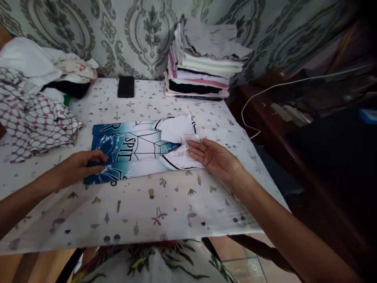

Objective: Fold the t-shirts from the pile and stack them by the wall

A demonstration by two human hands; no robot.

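Observation:
A blue and white printed T-shirt [144,147] lies across the middle of the table, its sides folded inward and the white sleeves turned back over it. At the dark blue left end, my left hand [84,167] pinches a folded edge of the shirt between thumb and fingers. My right hand [215,157] is at the opposite end, palm turned partly up. Its fingers are stretched out against the white sleeve fabric, with the thumb apart from them. A small flap of white cloth stands up by those fingertips.
A tall stack of folded clothes [203,67] stands at the back right. Loose clothes [35,98] are heaped on the left. A black phone [126,87] lies near the wall. A white cable [277,84] hangs over dark furniture beyond the table's right edge.

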